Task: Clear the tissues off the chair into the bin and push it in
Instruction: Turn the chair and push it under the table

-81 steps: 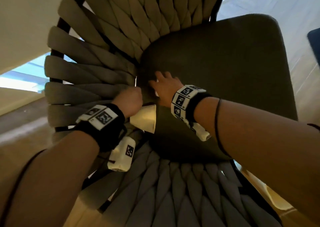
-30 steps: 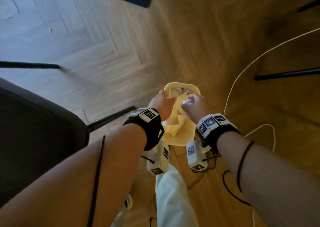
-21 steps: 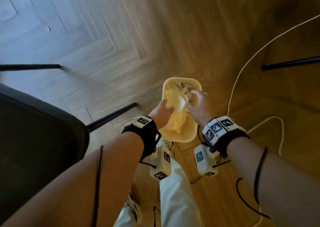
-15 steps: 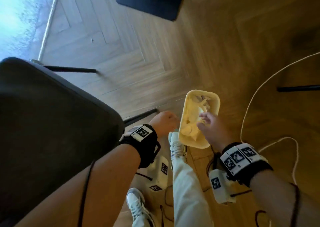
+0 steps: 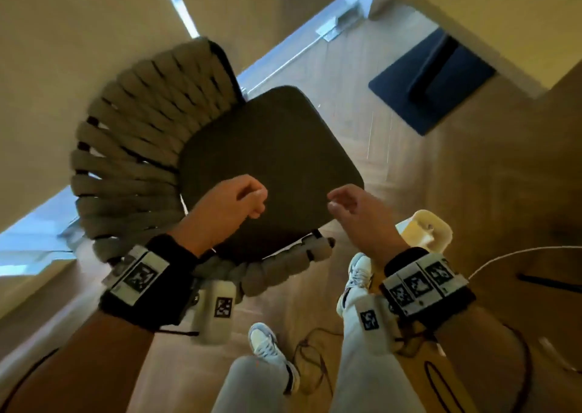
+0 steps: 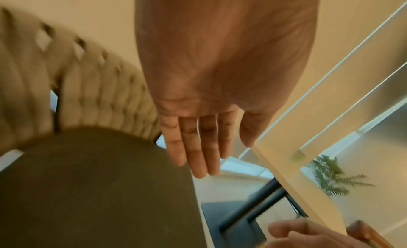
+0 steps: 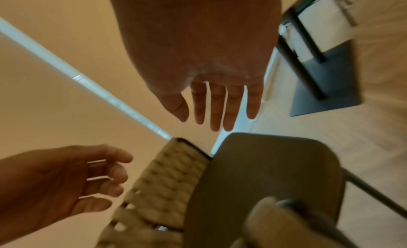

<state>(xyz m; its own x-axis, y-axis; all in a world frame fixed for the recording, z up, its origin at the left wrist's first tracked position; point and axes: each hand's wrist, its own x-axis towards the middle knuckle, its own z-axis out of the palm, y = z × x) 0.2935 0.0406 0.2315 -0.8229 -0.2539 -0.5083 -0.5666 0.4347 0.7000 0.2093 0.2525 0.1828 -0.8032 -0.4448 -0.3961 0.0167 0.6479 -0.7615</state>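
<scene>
Head view: both hands are seen above the dark seat cushion (image 5: 271, 167) of the rope-backed chair (image 5: 132, 148), and no tissues are visible on it. The left hand (image 5: 226, 208) is loosely curled with nothing in its grip; in the left wrist view its fingers (image 6: 198, 147) are seen fairly straight and bare. The right hand (image 5: 362, 220) is likewise relaxed and empty, its fingers (image 7: 220, 109) spread over the cushion's edge. The yellow bin (image 5: 425, 233) stands on the wooden floor (image 5: 472, 160) just beside the person's right foot, partly hidden by the right wrist; its contents cannot be made out here. The clearing step is judged done, with the push remaining. Several risks are judged to follow. If the chair is shoved by the woven back alone, it could be skewed against the pale counter (image 6: 286, 156) edge. The bin could be kicked over by a step forward, and the cables (image 5: 315, 349) near the feet could be snagged. A tissue hidden behind the cushion could be missed.
</scene>
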